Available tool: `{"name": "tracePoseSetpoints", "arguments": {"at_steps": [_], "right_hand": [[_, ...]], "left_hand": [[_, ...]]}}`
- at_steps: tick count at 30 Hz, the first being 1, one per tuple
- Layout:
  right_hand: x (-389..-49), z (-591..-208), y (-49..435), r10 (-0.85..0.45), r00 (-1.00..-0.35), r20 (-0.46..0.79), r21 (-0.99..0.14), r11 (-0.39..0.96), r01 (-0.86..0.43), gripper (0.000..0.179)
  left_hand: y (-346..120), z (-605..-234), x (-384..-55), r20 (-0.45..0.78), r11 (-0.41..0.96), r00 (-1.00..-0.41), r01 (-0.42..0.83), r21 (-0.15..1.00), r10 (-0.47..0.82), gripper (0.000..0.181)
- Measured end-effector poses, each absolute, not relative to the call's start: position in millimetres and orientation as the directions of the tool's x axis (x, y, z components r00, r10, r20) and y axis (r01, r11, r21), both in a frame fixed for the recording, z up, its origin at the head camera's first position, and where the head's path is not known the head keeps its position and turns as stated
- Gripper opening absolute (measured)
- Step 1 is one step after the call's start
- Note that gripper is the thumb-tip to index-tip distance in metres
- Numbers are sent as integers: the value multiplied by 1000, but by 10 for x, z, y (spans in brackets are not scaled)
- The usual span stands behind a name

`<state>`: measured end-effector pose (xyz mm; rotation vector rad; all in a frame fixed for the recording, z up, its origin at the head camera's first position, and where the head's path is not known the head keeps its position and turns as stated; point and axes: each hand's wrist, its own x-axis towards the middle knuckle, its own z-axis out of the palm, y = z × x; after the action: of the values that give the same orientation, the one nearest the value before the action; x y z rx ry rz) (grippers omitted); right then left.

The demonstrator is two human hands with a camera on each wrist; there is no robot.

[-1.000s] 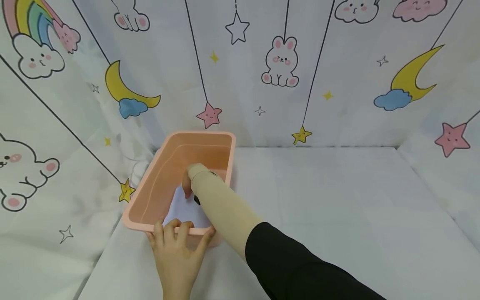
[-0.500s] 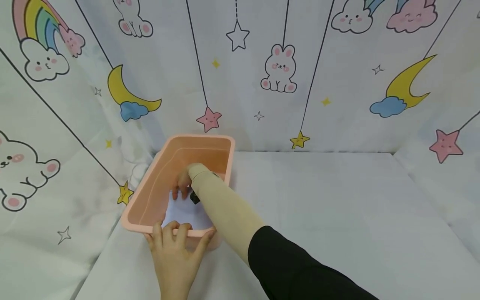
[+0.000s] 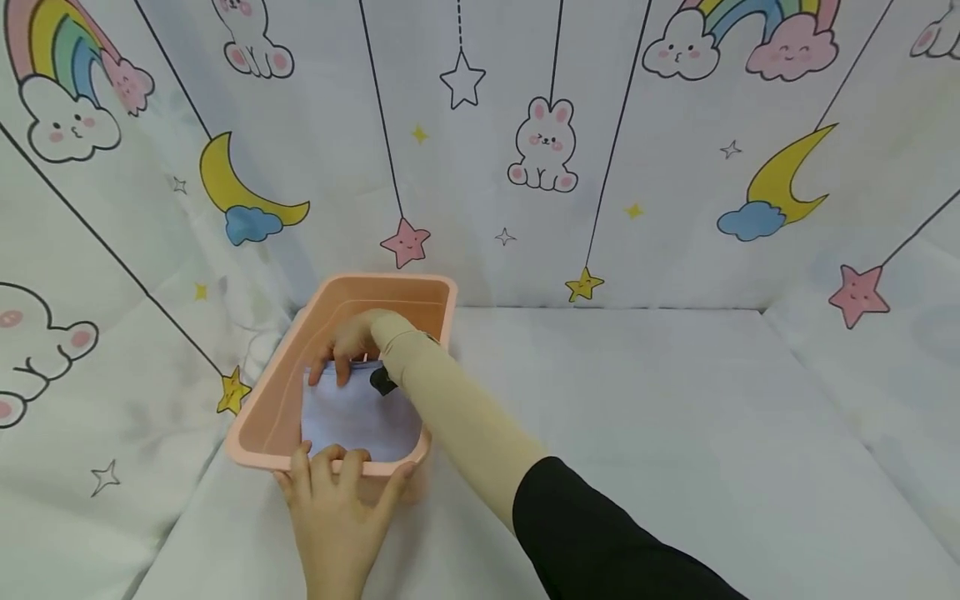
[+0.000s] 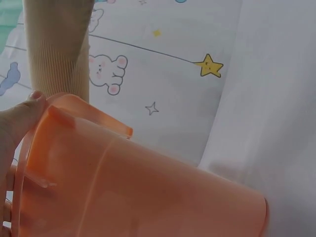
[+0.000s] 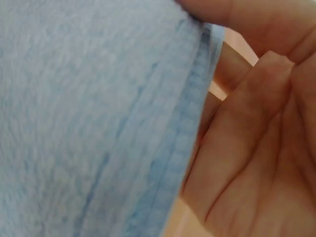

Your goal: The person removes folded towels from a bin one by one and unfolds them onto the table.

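A peach plastic basin (image 3: 272, 410) stands at the left of the white table. At its near rim my left hand (image 3: 336, 512) grips, several fingers hooked over the edge; in the left wrist view the thumb lies on the rim of the basin (image 4: 148, 182). Inside the basin is a pale blue towel (image 3: 352, 417), its upper edge raised. My right hand (image 3: 354, 340) reaches in from the right and pinches that edge. The right wrist view shows the towel (image 5: 94, 108) close up, its stitched hem between the thumb and fingers of my right hand (image 5: 252, 143).
A white table surface (image 3: 637, 433) stretches to the right of the basin. Behind and on the left hangs a white curtain (image 3: 480, 192) printed with rabbits, moons and stars. A small black object (image 3: 383, 381) shows at my right wrist.
My right hand has moved up and left inside the basin, drawing the towel's edge higher, so more of the towel shows. My left hand has kept its hold on the rim. The view has shifted slightly.
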<state>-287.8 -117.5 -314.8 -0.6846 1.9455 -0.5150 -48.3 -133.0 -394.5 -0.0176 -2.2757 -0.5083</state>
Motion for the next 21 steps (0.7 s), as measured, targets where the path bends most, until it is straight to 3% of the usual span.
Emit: {"name": "tracePoseSetpoints", "arguments": {"at_steps": [7, 14, 21], "right_hand": [[-2950, -2961, -1090, -720, -415, -555, -664, 685, -299, 41], [-2984, -2797, -865, -851, -368, -374, -823, 488, -291, 43], [-2764, -2415, -607, -900, -377, -219, -867, 356, -349, 42]], "left_hand": [[-1344, -3914, -509, 704, 924, -698, 171, 342, -131, 77], [-1340, -3900, -488, 691, 923, -711, 167, 346, -130, 77], [-1335, -3874, -445, 591, 909, -787, 103, 405, -174, 64]]}}
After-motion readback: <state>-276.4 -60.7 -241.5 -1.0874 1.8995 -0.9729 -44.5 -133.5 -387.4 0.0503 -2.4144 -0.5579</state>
